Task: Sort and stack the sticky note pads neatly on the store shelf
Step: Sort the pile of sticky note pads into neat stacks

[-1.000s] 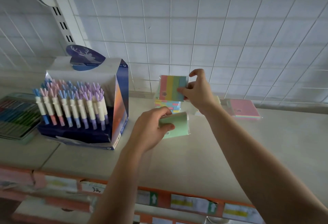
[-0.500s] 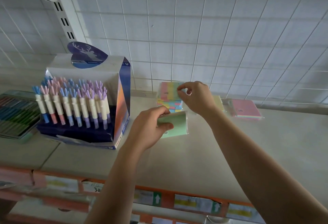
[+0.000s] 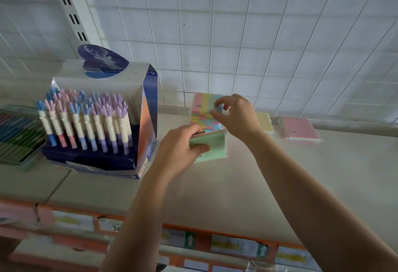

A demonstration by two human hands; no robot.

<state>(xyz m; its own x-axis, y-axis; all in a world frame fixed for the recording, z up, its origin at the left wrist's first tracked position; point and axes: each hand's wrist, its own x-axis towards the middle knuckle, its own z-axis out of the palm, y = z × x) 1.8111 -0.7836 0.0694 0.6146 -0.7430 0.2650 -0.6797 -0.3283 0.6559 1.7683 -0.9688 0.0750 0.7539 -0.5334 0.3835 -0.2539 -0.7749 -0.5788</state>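
Note:
My left hand [image 3: 183, 144] grips a green sticky note pad [image 3: 212, 148] just above the shelf [image 3: 237, 185], thumb on its face. Behind it, against the back wall, stands a stack of striped multicolour pads [image 3: 202, 116]. My right hand [image 3: 235, 115] pinches the right edge of the top striped pad [image 3: 204, 102], which lies on that stack. To the right of my right wrist lies a yellow pad [image 3: 263, 122], partly hidden. A pink pad [image 3: 298, 130] in clear wrap lies further right.
A blue display box of antler-topped pens [image 3: 94, 125] stands left of the pads. A tray of coloured items [image 3: 15, 134] sits at the far left. A wire grid [image 3: 258, 35] backs the shelf. Price labels [image 3: 226, 244] line the front edge.
My right hand has lowered the striped pad from upright in the air down onto the stack at the back. My left hand has kept hold of the green pad, nearly still.

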